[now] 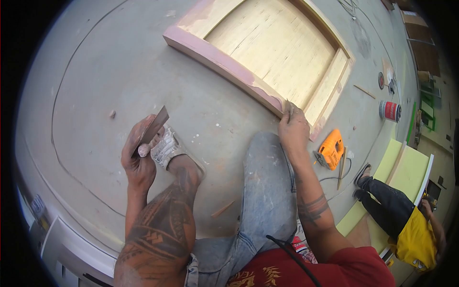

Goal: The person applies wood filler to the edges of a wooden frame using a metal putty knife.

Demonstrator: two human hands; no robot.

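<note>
My left hand (138,148) is closed around a putty knife (156,125), its flat blade pointing up and away. A rounded pinkish lump (143,150) shows at the knife's lower end. My right hand (293,127) is pinched on a thin scraper blade (288,106), mostly hidden by the fingers, right at the near edge of a wooden panel frame (325,91). Pinkish filler (215,56) is smeared along the frame's near side and corners. The frame lies flat on the floor around a pale plywood panel (272,40).
An orange jigsaw (331,149) with a cord lies right of my right hand, beside a wooden stick (342,167). Farther right stand a red-labelled can (390,111) and a lid (381,80). A person in a yellow shirt (417,239) is near pale green boards (406,170).
</note>
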